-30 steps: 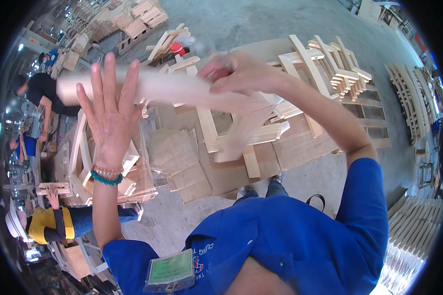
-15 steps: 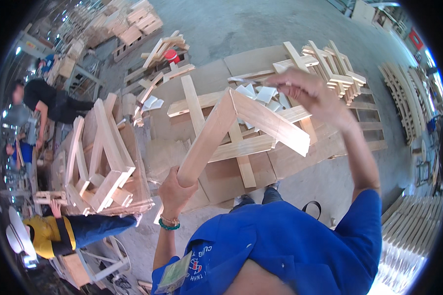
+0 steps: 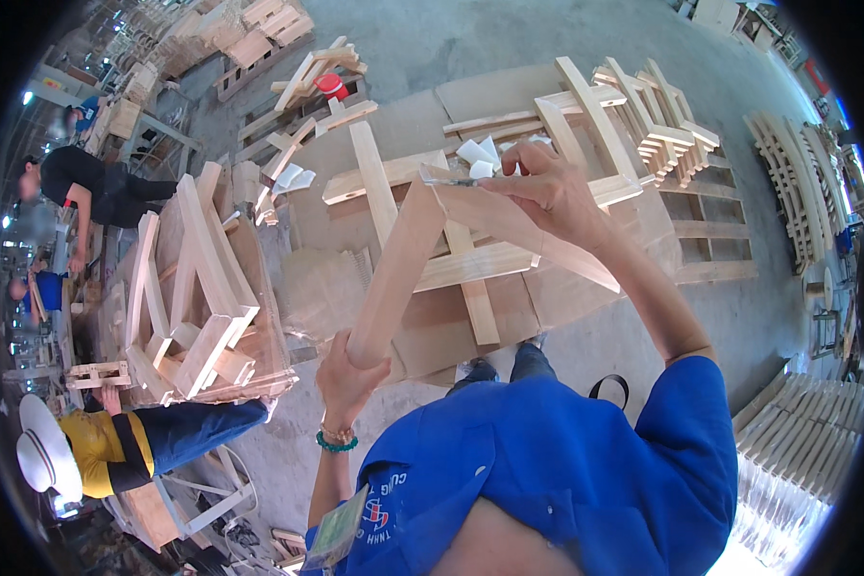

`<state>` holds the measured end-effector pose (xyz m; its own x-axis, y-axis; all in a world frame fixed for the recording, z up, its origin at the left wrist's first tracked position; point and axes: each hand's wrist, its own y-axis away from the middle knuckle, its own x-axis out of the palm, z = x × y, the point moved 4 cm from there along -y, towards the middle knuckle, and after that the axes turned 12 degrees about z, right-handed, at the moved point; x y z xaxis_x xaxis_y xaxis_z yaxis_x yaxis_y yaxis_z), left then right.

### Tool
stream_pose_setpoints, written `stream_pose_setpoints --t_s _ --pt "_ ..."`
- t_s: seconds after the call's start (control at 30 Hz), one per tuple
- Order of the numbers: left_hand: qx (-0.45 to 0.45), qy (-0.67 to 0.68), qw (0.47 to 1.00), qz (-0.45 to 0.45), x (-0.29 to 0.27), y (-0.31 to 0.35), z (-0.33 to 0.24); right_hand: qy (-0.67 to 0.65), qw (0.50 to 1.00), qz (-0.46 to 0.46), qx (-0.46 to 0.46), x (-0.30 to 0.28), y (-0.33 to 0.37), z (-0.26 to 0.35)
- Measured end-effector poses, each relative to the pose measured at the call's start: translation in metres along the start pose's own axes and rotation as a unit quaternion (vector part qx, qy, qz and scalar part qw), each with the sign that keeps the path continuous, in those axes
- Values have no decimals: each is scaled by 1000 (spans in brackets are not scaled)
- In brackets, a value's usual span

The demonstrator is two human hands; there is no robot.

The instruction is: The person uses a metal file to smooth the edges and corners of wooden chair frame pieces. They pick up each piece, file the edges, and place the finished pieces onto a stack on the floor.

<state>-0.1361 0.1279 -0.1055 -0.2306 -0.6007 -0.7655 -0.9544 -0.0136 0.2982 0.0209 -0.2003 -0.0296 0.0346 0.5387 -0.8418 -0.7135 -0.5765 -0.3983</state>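
Head view, left hand (image 3: 348, 382): closed around the near end of one leg of an angled wood frame (image 3: 398, 274).
Wood frame: corner beyond the left hand; second leg slopes off under the right hand (image 3: 547, 192).
Right hand: fingers pinched on a thin tool (image 3: 456, 180), kind unclear, at the frame's corner.
White scraps (image 3: 477, 154): just beyond the right hand, to its left.
Crossed bars (image 3: 478, 312): between the hands, over cardboard (image 3: 322, 274).
Stacked frames (image 3: 658, 139): right of the right hand, farther out.
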Motion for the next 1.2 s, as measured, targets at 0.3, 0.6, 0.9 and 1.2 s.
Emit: stream_pose_setpoints --t_s 0.3,0.6,0.9,1.2 --pt "-47 132 987 74 44 -6 0 24 998 52 41 40 64 5" --pt "-26 244 965 87 90 -45 17 -327 899 -86 280 39 163 4" --pt "80 408 902 118 156 -153 -103 -437 712 -173 521 25 259 -42" --pt "3 431 898 91 303 -263 -259 -407 703 -171 558 -10 316 -89"
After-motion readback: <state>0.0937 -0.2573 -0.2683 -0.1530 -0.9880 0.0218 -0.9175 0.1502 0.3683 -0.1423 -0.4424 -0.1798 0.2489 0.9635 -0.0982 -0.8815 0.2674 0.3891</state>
